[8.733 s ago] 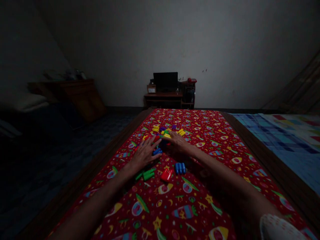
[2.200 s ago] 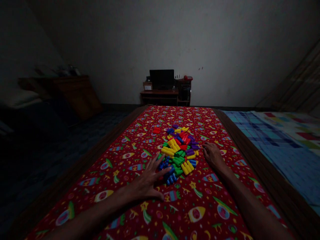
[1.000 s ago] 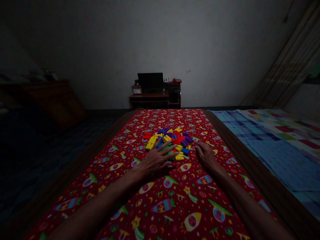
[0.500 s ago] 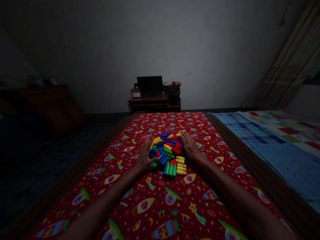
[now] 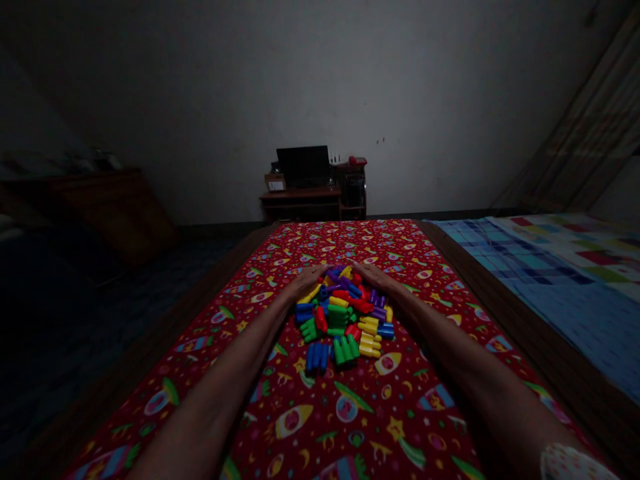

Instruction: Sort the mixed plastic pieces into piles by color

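Note:
A heap of plastic toy building blocks (image 5: 340,313) in red, blue, green, yellow and purple lies on the red patterned cloth (image 5: 320,413). My left hand (image 5: 306,280) rests against the far left side of the heap, fingers stretched out and angled inward. On the far right side my right hand (image 5: 374,277) lies the same way, its fingers long and pointing toward the left hand. Both touch the heap's edge, and neither is wrapped round a block. A green block (image 5: 346,349) and a blue block (image 5: 317,357) lie at the near edge.
The cloth covers a long table or bed with dark brown edges (image 5: 450,253). Beyond it stands a small desk (image 5: 300,195) with a black monitor (image 5: 303,165). Blue and checked bedding (image 5: 540,293) lies to the right, a wooden cabinet (image 5: 110,213) to the left.
Both hands have moved from the heap's sides round to its far side, fingertips closer together. The blocks have shifted toward me, with a blue one now beside the green one in front.

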`<state>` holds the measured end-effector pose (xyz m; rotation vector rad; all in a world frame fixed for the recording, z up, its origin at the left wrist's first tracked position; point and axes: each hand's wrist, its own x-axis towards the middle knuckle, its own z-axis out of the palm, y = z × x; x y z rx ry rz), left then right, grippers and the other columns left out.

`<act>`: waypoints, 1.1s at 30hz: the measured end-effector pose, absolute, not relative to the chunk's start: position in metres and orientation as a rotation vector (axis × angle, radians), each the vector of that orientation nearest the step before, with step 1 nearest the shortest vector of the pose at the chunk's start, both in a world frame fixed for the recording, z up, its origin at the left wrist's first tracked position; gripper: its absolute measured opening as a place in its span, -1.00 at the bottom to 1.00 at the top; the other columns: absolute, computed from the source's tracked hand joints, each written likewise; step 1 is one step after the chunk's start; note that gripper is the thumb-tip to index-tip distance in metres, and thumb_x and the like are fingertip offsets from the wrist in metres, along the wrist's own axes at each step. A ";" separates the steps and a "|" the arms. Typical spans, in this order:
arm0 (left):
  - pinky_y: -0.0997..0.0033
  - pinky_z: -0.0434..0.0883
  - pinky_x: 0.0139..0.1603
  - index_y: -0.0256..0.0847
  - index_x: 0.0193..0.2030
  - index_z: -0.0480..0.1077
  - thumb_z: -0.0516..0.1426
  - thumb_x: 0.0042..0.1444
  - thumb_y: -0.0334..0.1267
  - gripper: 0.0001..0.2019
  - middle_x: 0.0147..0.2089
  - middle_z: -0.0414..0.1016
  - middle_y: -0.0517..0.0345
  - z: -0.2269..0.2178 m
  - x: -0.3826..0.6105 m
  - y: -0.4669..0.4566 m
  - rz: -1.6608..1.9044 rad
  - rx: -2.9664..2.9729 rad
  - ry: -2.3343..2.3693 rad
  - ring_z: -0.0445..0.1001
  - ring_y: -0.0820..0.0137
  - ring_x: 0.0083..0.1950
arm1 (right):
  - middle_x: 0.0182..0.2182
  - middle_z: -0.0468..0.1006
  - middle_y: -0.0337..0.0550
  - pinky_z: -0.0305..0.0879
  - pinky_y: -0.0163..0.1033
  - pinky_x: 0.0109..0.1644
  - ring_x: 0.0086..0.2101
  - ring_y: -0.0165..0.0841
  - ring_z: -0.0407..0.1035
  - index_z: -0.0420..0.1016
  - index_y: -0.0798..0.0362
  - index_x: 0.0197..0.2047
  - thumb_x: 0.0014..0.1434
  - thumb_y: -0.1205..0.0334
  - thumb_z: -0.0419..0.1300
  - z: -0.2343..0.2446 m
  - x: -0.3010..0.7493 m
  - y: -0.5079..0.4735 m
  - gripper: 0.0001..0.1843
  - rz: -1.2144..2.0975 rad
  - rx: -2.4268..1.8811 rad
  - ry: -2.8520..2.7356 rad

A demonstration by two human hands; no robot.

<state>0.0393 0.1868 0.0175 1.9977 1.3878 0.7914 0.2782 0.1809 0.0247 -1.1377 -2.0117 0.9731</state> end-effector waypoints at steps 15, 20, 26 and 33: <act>-0.33 -0.05 0.33 -0.20 0.36 0.14 -0.20 0.31 -0.14 -0.47 0.42 0.11 -0.10 0.006 -0.073 0.066 0.410 2.140 2.301 -0.02 0.00 0.44 | -0.46 0.58 -0.14 0.36 -0.28 -0.35 -0.43 -0.31 0.46 0.58 0.14 -0.16 0.12 0.18 0.10 0.033 0.341 0.129 -0.68 0.831 -1.416 -1.729; -0.13 0.07 0.34 -0.24 0.37 0.13 -0.23 0.33 -0.15 -0.47 0.41 0.11 -0.11 0.002 -0.071 0.058 0.157 2.223 2.374 0.04 0.06 0.43 | -0.35 0.62 -0.14 0.33 -0.27 -0.24 -0.31 -0.28 0.45 0.59 0.07 -0.12 0.00 0.17 0.25 0.040 0.315 0.142 -0.65 0.669 -1.352 -2.038; -0.03 0.11 0.34 -0.18 0.34 0.18 -0.19 0.32 -0.13 -0.49 0.38 0.20 -0.06 0.003 -0.072 0.062 0.232 2.257 2.392 0.12 0.11 0.40 | -0.46 0.56 -0.24 0.17 -0.37 -0.42 -0.47 -0.40 0.34 0.60 0.07 -0.24 0.00 0.14 0.24 0.040 0.313 0.150 -0.73 0.656 -1.368 -2.194; 0.10 0.13 0.33 -0.17 0.31 0.24 -0.17 0.31 -0.14 -0.51 0.36 0.24 -0.02 0.002 -0.071 0.060 0.325 2.277 2.366 0.18 0.16 0.37 | -0.51 0.50 -0.23 0.02 -0.38 -0.47 -0.49 -0.43 0.27 0.50 0.11 -0.42 0.00 0.27 0.16 0.035 0.314 0.152 -0.88 0.507 -1.461 -2.211</act>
